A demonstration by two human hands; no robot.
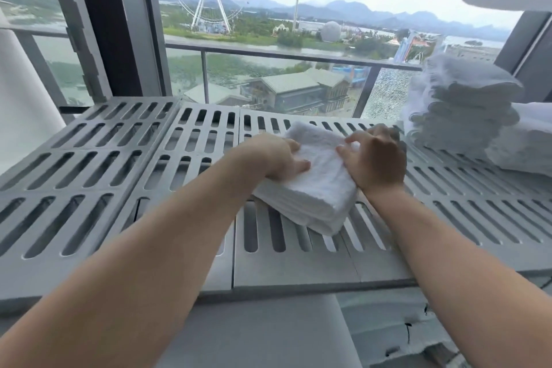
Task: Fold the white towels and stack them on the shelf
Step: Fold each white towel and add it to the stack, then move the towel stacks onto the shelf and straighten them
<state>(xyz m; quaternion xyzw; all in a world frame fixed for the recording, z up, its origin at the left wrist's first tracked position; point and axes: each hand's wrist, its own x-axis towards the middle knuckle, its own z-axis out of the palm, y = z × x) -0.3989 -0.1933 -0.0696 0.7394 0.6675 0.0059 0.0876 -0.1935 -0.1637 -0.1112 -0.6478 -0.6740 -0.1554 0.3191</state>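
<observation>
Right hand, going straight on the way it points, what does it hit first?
Probably nothing soon: the right hand, gripping the folded towel, points across bare shelf toward the window. The towel stack lies off to its right.

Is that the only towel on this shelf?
No: besides the folded towel held by the left hand and right hand, a stack of towels stands on the shelf at the right.

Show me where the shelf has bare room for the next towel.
Free: the left half of the shelf, from the folded towel to its left edge; also front right, before the towel stack. Crowded: right rear, around that stack.
</observation>
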